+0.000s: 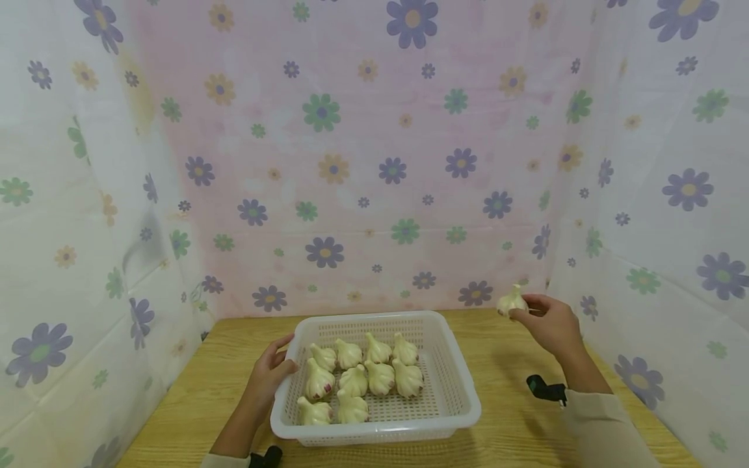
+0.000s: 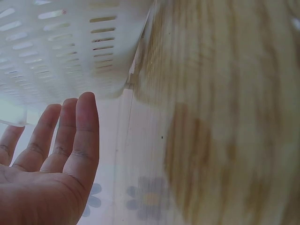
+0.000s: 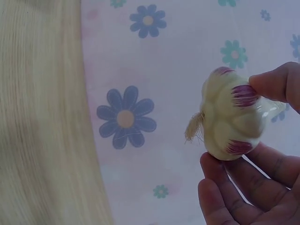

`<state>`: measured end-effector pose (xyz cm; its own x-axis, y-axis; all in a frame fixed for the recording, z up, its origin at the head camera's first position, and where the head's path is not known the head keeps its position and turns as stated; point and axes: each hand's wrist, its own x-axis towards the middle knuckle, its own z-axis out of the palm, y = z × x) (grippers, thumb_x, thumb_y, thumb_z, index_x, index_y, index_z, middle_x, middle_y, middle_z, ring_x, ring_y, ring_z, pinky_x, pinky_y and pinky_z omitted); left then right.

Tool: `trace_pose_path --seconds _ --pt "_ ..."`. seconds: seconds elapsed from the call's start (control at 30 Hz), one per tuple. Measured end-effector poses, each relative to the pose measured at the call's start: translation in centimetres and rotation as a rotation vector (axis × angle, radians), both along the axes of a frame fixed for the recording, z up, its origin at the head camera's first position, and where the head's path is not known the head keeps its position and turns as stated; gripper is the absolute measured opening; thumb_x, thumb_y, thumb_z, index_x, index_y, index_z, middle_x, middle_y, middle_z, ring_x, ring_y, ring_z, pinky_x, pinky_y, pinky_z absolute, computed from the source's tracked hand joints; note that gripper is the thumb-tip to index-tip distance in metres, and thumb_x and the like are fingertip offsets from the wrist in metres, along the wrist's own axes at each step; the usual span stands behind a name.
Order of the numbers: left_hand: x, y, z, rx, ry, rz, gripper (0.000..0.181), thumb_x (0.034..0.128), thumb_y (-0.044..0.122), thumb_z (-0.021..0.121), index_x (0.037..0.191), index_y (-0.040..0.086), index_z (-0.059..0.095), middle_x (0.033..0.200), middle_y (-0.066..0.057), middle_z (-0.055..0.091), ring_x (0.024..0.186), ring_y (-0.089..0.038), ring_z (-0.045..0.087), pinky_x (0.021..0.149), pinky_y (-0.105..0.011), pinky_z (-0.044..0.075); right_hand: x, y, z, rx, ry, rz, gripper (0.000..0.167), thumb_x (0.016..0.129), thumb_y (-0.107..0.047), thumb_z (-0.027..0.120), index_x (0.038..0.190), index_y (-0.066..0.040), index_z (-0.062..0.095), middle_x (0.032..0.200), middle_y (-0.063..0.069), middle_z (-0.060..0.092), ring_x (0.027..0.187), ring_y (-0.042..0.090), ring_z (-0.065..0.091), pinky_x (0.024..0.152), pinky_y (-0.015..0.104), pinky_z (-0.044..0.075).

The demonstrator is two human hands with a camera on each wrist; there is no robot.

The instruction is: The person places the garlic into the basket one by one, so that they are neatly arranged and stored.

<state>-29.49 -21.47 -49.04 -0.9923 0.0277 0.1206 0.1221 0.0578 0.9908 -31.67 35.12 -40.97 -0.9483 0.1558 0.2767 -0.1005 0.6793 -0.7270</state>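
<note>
A white plastic basket (image 1: 462, 390) stands on the wooden table, with several pale garlic bulbs (image 1: 380, 378) inside, mostly on its left side. My left hand (image 1: 266, 374) is at the basket's left rim, its thumb against the rim. The left wrist view shows its fingers (image 2: 82, 133) nearly straight beside the slotted wall. Off to the right of the basket, my right hand (image 1: 552, 323) holds one garlic bulb (image 1: 512, 302) above the table. In the right wrist view the thumb and fingertips pinch this bulb (image 3: 229, 117), which has purple streaks and a tuft of roots.
The wooden table (image 1: 234, 344) reaches back to a flower-printed cloth (image 1: 374, 195), which also hangs on the left and right sides. Dark wrist devices, such as the right one (image 1: 544, 389), sit by both sleeves.
</note>
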Motion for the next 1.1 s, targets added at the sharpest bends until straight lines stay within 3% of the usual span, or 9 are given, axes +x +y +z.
trace_pose_path --seconds 0.53,0.83,1.1 --pt "0.0 0.1 -0.1 -0.004 0.01 0.003 0.063 0.0947 0.006 0.06 0.154 0.021 0.045 0.138 -0.023 0.061 0.106 -0.031 0.069 0.082 -0.043 0.063 1.7 -3.5 3.7 0.112 0.018 0.205 0.069 0.091 -0.053 0.074 0.14 -0.006 0.06 0.129 0.019 0.068 0.109 0.034 0.071 0.081 0.047 0.062" --pt "0.3 -0.2 0.2 0.015 -0.015 0.016 0.064 0.093 0.006 0.061 0.153 0.023 0.046 0.14 -0.023 0.06 0.108 -0.032 0.069 0.082 -0.044 0.063 1.7 -5.8 4.8 0.129 0.011 0.369 0.07 0.089 -0.044 0.079 0.141 -0.003 0.058 0.13 0.019 0.067 0.106 0.029 0.073 0.078 0.037 0.064" --pt "0.2 0.0 -0.1 0.015 0.017 0.002 0.062 0.0946 0.006 0.06 0.154 0.019 0.045 0.139 -0.024 0.061 0.106 -0.032 0.07 0.08 -0.043 0.063 2.0 -7.1 4.6 0.158 -0.029 0.443 0.07 0.088 -0.044 0.081 0.141 -0.003 0.059 0.13 0.016 0.067 0.107 0.027 0.072 0.079 0.036 0.064"
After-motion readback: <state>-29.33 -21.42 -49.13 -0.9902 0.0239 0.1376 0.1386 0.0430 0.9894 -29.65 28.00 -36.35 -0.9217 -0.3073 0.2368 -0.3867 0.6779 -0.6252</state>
